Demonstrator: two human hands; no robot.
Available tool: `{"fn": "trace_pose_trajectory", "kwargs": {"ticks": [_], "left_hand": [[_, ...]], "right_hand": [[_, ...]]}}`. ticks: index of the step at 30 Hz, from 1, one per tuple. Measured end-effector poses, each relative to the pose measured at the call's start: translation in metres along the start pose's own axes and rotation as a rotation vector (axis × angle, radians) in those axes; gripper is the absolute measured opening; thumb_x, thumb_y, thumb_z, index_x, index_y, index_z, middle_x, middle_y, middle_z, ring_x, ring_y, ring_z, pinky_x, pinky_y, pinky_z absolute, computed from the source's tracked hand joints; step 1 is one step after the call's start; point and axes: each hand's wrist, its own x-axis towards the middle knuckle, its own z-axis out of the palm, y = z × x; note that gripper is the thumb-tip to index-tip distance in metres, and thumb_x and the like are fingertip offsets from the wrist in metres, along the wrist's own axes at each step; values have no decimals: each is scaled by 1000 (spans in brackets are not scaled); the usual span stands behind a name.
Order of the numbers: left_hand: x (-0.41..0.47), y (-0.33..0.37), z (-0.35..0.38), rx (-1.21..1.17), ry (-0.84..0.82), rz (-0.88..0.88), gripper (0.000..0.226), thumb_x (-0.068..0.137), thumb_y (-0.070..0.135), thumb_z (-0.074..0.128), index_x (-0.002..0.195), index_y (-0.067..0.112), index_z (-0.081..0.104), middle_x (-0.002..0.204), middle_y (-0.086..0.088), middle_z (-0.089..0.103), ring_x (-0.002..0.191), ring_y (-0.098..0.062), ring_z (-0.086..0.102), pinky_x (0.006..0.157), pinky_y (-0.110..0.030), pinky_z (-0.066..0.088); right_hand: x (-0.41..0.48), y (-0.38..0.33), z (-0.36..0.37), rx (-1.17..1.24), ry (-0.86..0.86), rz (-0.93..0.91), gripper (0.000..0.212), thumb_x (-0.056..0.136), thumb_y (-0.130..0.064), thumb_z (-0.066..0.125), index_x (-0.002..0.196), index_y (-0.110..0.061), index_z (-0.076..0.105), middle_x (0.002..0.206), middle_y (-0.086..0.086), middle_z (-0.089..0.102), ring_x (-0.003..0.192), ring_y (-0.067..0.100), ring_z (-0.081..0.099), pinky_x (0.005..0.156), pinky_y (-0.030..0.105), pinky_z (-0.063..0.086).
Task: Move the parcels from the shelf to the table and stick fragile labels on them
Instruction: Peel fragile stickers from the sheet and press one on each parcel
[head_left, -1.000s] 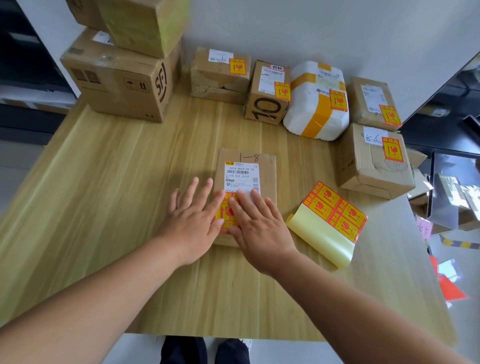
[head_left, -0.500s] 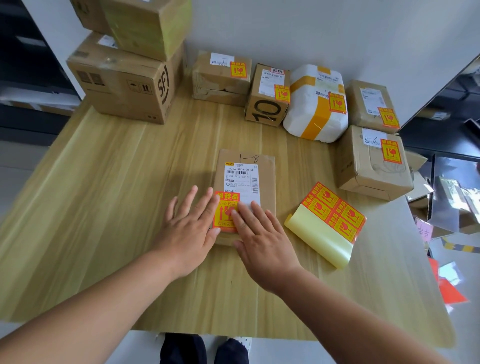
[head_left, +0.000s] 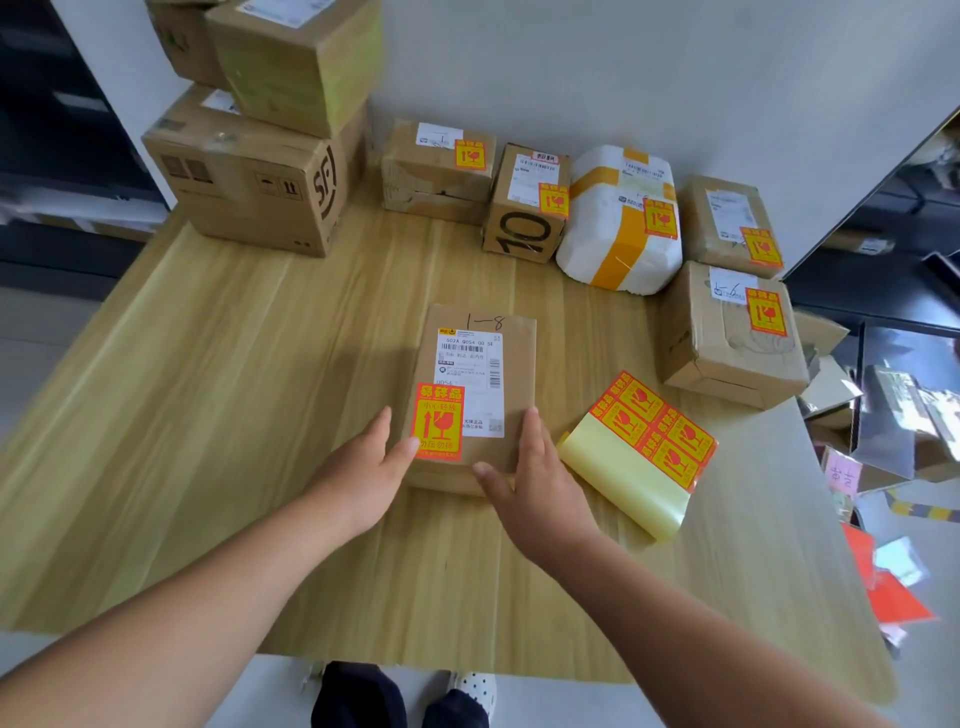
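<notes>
left hand (head_left: 363, 467) and right hand (head_left: 535, 467) rest with fingers nearly straight against either side of the flat parcel (head_left: 478, 364) in the middle of the table (head_left: 208, 415), the left thumb touching its fragile label (head_left: 439, 422). that label looks stuck down. five labelled parcels (head_left: 618, 218) stand behind it, while the stacked boxes (head_left: 249, 187) show no label and probably remain to be done.

There are 9 parcels (head_left: 480, 364) and 1 label sheet (head_left: 649, 436).

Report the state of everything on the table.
Flat parcel: lying flat, labelled.
Label: stuck flat.
Left hand: open, at its left edge.
Right hand: open, at its right edge.
Label sheet: partly used, backing curled.
Back parcels: all five labelled.
SF box: no label visible.
</notes>
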Motion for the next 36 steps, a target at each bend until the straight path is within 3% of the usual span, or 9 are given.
{"fn": "trace_pose_trajectory", "kwargs": {"ticks": [2, 5, 16, 19, 25, 36], "left_hand": [[2, 2, 1, -58, -8, 0, 72, 86, 62, 30, 148, 26, 29, 150, 3, 39, 135, -21, 39, 111, -40, 33], [2, 5, 5, -76, 28, -1, 66, 82, 59, 31, 140, 29, 39, 137, 5, 54, 123, -19, 50, 103, -43, 42], [14, 62, 9, -102, 94, 118, 27, 97, 38, 39, 118, 34, 55, 105, 10, 65, 93, -17, 60, 85, -37, 51], [31, 95, 12, -86, 100, 161, 25, 98, 36, 39, 117, 33, 55, 103, 5, 65, 88, -19, 59, 77, -34, 49], [74, 152, 30, -115, 107, 207, 25, 98, 32, 40, 117, 31, 56, 107, 7, 65, 97, -20, 58, 88, -36, 49], [118, 187, 82, -88, -6, 214, 32, 98, 37, 37, 127, 33, 51, 115, 7, 63, 103, -20, 57, 92, -40, 48]], "right_hand": [[-1, -1, -2, 15, -48, -1, 97, 92, -49, 57, 154, -14, -10, 163, -2, 7, 144, 16, 27, 111, 31, 33], [-1, 2, -6, -28, -51, -3, 100, 91, -42, 62, 154, -15, -11, 163, -3, 9, 142, 16, 32, 106, 28, 35], [19, 21, -54, -11, 70, -1, 89, 93, -38, 60, 155, -18, 0, 153, 2, 36, 130, 22, 47, 99, 31, 41], [36, 37, -74, -15, 113, 29, 88, 91, -38, 62, 155, -19, 4, 150, 2, 40, 131, 21, 46, 98, 32, 41], [74, 68, -115, -71, 187, 66, 86, 91, -40, 61, 154, -18, 6, 148, 2, 42, 128, 22, 48, 97, 36, 44], [95, 124, -132, -111, 151, 202, 85, 92, -40, 60, 155, -17, 7, 148, 3, 41, 129, 22, 47, 98, 36, 44]]}}
